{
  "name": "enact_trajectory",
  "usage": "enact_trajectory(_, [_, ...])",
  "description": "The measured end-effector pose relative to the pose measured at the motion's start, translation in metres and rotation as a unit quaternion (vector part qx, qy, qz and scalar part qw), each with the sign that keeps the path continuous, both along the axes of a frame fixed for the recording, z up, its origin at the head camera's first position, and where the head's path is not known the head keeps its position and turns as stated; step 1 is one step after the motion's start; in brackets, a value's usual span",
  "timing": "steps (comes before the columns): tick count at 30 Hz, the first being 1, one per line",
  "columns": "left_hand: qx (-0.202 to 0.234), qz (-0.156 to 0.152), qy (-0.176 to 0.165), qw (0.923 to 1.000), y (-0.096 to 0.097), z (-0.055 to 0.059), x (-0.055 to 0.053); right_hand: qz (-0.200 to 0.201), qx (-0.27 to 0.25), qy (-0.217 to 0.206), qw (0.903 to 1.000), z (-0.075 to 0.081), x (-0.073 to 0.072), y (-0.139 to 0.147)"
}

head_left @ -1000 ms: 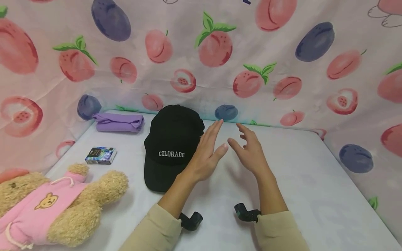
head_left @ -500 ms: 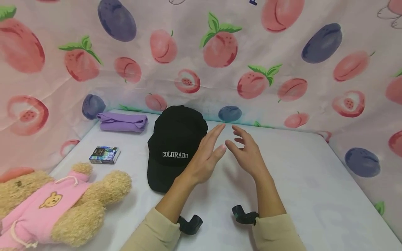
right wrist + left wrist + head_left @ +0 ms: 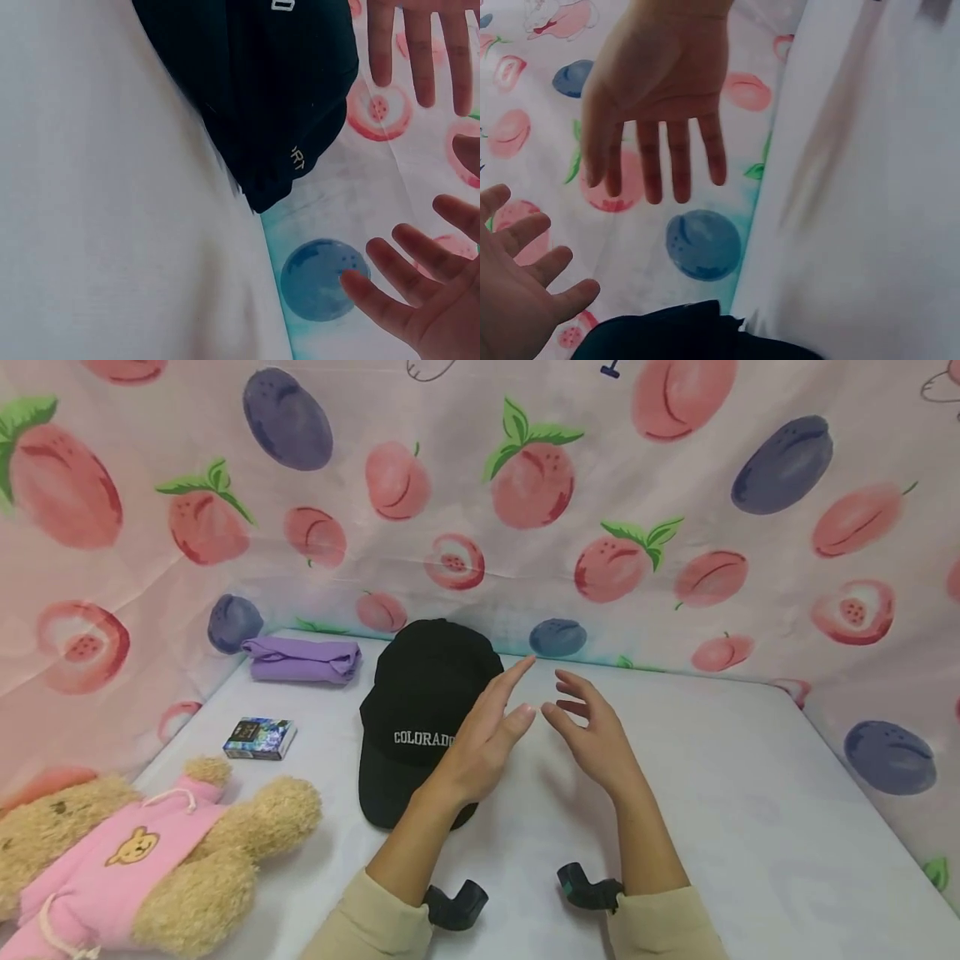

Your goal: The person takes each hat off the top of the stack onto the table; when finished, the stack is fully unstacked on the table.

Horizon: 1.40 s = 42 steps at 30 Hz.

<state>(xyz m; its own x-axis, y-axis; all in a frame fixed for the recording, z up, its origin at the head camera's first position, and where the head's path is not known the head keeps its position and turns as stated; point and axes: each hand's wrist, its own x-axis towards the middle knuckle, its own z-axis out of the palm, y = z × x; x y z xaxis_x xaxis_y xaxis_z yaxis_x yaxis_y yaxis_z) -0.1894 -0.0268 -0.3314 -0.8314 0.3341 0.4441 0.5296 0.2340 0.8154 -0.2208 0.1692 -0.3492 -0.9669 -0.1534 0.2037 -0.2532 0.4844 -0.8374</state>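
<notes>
My left hand (image 3: 483,747) is held up just right of the black baseball cap (image 3: 420,693), in front of its side in the head view. Its fingers are extended and grip nothing. My right hand (image 3: 596,735) faces it across a small gap, fingers slightly bent and holding nothing. The fingers of both hands are spread in the wrist views: my left hand (image 3: 517,292) and right hand (image 3: 660,75) in the left wrist view, my right hand (image 3: 442,300) in the right wrist view. The cap lies on the white table (image 3: 750,818), white "COLORADO" lettering facing me; its right side is partly hidden.
A teddy bear (image 3: 135,860) in pink clothing lies at the left front. Behind it are a small blue patterned box (image 3: 260,739) and a folded purple cloth (image 3: 303,662). A fruit-print curtain (image 3: 465,468) surrounds the table's back and sides.
The head view has shifted slightly, so the table things appear further right and lower. My hands remain raised, with the fingertips a little closer together than a second ago.
</notes>
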Motion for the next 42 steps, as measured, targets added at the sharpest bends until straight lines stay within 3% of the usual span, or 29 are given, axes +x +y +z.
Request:
enact_trajectory(11, [0.025, 0.038, 0.025, 0.9987, -0.016, 0.017, 0.000, 0.032, 0.012, -0.011, 0.9993, -0.002, 0.007, -0.011])
enact_trajectory(21, [0.032, 0.127, -0.003, 0.9914, -0.040, 0.021, -0.004, 0.043, -0.002, -0.011, 0.9990, -0.009, 0.010, -0.026])
enact_trajectory(30, [0.033, 0.214, -0.012, 0.9762, -0.059, 0.021, -0.010, 0.053, 0.005, -0.030, 0.9981, -0.013, 0.012, -0.042])
enact_trajectory(33, [0.033, 0.251, -0.033, 0.9669, -0.065, 0.021, -0.011, 0.058, 0.009, -0.040, 0.9975, -0.016, 0.012, -0.045])
enact_trajectory(37, [0.014, 0.287, -0.090, 0.9535, -0.075, 0.022, -0.010, 0.077, 0.020, -0.046, 0.9958, -0.018, 0.013, -0.050])
enact_trajectory(42, [-0.039, 0.295, -0.139, 0.9444, -0.085, 0.026, -0.011, 0.079, 0.013, -0.037, 0.9961, -0.017, 0.013, -0.051])
